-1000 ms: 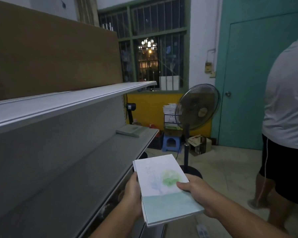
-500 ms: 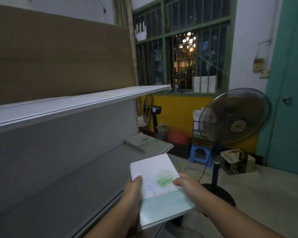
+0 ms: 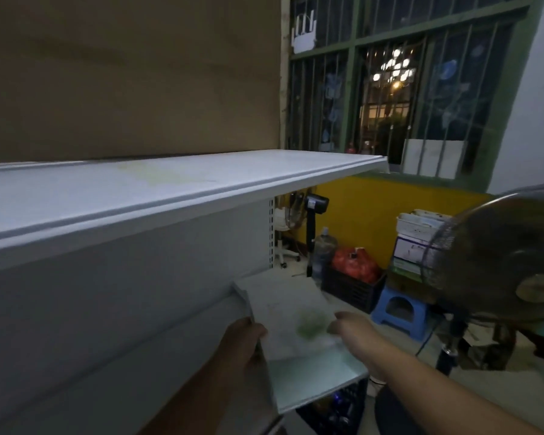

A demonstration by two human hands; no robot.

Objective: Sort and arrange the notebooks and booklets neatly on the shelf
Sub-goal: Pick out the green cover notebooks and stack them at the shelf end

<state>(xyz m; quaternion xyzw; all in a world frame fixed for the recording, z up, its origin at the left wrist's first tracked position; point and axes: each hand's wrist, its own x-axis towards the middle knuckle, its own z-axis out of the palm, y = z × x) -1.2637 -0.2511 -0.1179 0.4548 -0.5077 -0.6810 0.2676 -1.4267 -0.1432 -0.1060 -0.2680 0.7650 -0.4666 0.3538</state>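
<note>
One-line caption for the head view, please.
Left hand and right hand hold a booklet beside the shelf, fan at right.

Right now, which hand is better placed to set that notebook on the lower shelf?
Probably the left hand: it grips the notebook along the edge nearest the lower shelf. The right hand only pinches the outer edge, away from it.

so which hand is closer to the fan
Right. The right hand pinches the booklet at its edge on the side of the fan; the left hand grips the opposite edge, farther away.
</note>
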